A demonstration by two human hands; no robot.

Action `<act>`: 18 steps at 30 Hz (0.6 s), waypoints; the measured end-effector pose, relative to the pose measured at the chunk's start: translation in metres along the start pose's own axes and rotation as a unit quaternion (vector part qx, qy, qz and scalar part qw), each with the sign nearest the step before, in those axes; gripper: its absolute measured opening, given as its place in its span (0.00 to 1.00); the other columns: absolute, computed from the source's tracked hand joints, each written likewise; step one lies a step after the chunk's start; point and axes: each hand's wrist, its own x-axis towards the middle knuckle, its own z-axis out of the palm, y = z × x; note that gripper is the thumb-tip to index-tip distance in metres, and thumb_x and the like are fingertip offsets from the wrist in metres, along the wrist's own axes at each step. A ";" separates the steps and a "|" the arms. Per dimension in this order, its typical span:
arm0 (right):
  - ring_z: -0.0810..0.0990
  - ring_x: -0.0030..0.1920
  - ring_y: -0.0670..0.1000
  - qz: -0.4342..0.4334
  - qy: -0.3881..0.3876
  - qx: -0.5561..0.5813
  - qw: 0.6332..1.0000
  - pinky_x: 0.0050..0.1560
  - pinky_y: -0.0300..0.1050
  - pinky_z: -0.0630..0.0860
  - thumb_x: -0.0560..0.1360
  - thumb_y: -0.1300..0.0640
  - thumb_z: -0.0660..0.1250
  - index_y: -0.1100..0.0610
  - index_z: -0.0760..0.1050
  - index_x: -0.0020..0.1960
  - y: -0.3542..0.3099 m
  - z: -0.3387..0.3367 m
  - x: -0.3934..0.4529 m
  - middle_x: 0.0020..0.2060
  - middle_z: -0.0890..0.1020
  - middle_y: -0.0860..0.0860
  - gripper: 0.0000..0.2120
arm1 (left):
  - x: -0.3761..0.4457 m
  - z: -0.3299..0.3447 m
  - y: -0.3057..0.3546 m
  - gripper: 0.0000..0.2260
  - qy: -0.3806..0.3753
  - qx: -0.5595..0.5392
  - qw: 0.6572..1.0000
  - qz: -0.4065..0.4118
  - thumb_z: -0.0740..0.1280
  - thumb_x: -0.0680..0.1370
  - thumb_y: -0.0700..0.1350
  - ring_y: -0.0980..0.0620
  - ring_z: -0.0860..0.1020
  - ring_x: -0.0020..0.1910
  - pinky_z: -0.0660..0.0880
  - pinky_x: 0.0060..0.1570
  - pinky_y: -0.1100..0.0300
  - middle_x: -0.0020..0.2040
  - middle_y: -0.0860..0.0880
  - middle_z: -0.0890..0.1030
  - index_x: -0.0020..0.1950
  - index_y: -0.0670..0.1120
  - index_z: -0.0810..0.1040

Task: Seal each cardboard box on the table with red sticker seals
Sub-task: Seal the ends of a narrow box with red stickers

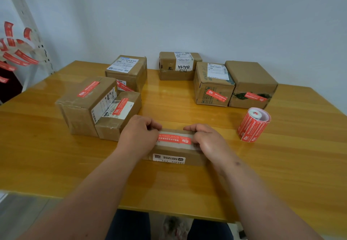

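A small flat cardboard box (174, 155) lies in front of me on the wooden table (187, 187). A red sticker seal (174, 139) lies across its top. My left hand (139, 135) pinches the seal's left end. My right hand (207, 142) pinches its right end, fingers curled over the box's edge. Whether the seal is fully stuck down cannot be told. A roll of red sticker seals (253, 125) stands to the right, apart from both hands.
Several cardboard boxes stand behind: a cluster at left (88, 106) and a row at the back right (249, 84), most bearing red seals; the back box (178, 65) shows none. Used backing strips with red seals (16, 52) hang on a rack at far left.
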 end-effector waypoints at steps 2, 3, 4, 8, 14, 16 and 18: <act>0.75 0.55 0.48 -0.014 0.002 -0.030 0.999 0.56 0.47 0.75 0.76 0.55 0.63 0.47 0.78 0.55 0.000 -0.001 -0.001 0.56 0.74 0.47 0.10 | -0.003 -0.001 0.000 0.02 -0.011 -0.007 1.000 0.003 0.69 0.75 0.50 0.57 0.76 0.46 0.75 0.43 0.62 0.55 0.53 0.75 0.47 0.55 0.80; 0.75 0.55 0.48 -0.026 -0.004 -0.062 0.998 0.54 0.44 0.75 0.75 0.54 0.65 0.48 0.77 0.58 0.000 -0.001 -0.001 0.57 0.74 0.47 0.12 | -0.005 -0.002 0.000 0.04 -0.020 -0.013 1.000 0.002 0.71 0.74 0.51 0.57 0.76 0.48 0.76 0.46 0.60 0.55 0.53 0.74 0.48 0.55 0.80; 0.74 0.55 0.48 -0.033 -0.010 -0.080 0.996 0.53 0.43 0.75 0.75 0.56 0.65 0.48 0.76 0.60 0.001 -0.002 -0.001 0.57 0.73 0.47 0.14 | -0.006 -0.004 0.000 0.05 -0.033 -0.026 0.999 -0.006 0.72 0.74 0.51 0.56 0.76 0.49 0.77 0.49 0.58 0.55 0.54 0.74 0.49 0.55 0.80; 0.76 0.55 0.51 -0.004 -0.027 -0.017 0.999 0.55 0.49 0.77 0.73 0.63 0.62 0.47 0.77 0.58 0.001 -0.003 -0.002 0.58 0.74 0.49 0.17 | -0.010 -0.015 0.001 0.09 -0.083 -0.122 0.988 -0.045 0.71 0.75 0.42 0.52 0.79 0.50 0.79 0.53 0.53 0.52 0.52 0.79 0.51 0.55 0.80; 0.72 0.60 0.46 -0.046 -0.141 -0.097 0.984 0.62 0.46 0.74 0.65 0.49 0.72 0.44 0.65 0.71 -0.003 -0.020 -0.011 0.64 0.66 0.44 0.35 | -0.013 -0.019 0.004 0.11 -0.080 -0.129 0.987 -0.060 0.64 0.79 0.39 0.53 0.80 0.49 0.79 0.54 0.52 0.49 0.54 0.79 0.51 0.55 0.78; 0.69 0.61 0.45 -0.071 -0.157 -0.189 0.967 0.65 0.45 0.71 0.65 0.52 0.78 0.46 0.61 0.72 -0.005 -0.023 -0.010 0.63 0.62 0.44 0.41 | -0.015 -0.020 0.004 0.10 -0.076 -0.126 0.988 -0.053 0.64 0.79 0.41 0.54 0.79 0.50 0.78 0.54 0.52 0.49 0.55 0.79 0.52 0.56 0.78; 0.69 0.61 0.45 -0.086 -0.138 -0.203 0.966 0.65 0.44 0.71 0.66 0.53 0.78 0.47 0.63 0.71 -0.005 -0.024 -0.010 0.61 0.64 0.44 0.39 | -0.016 -0.022 0.004 0.06 -0.073 -0.152 0.984 -0.057 0.66 0.79 0.45 0.54 0.78 0.50 0.78 0.54 0.52 0.50 0.53 0.79 0.51 0.56 0.79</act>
